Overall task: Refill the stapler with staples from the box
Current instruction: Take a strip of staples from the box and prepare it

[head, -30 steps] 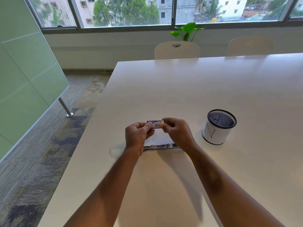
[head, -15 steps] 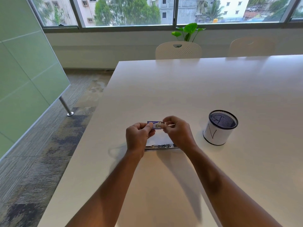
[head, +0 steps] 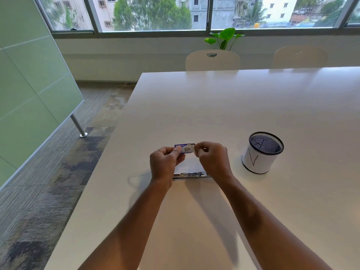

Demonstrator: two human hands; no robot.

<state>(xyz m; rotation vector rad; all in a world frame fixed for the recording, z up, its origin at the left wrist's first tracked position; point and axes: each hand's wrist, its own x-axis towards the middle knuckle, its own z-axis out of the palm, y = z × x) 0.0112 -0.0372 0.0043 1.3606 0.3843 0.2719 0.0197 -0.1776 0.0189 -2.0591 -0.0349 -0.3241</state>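
Hands meet above the white counter [head: 253, 106] in the head view. The left hand [head: 165, 162] grips the left end of a small purple staple box [head: 184, 148] between thumb and fingers, holding it level in the air. The right hand [head: 212, 158] pinches the box's right end, where a pale inner part shows. Below and between the wrists, the metal stapler [head: 191, 174] lies flat on the counter, its ends partly hidden. Well apart to the right stands a mesh-topped pen cup [head: 262, 152] wrapped in white paper.
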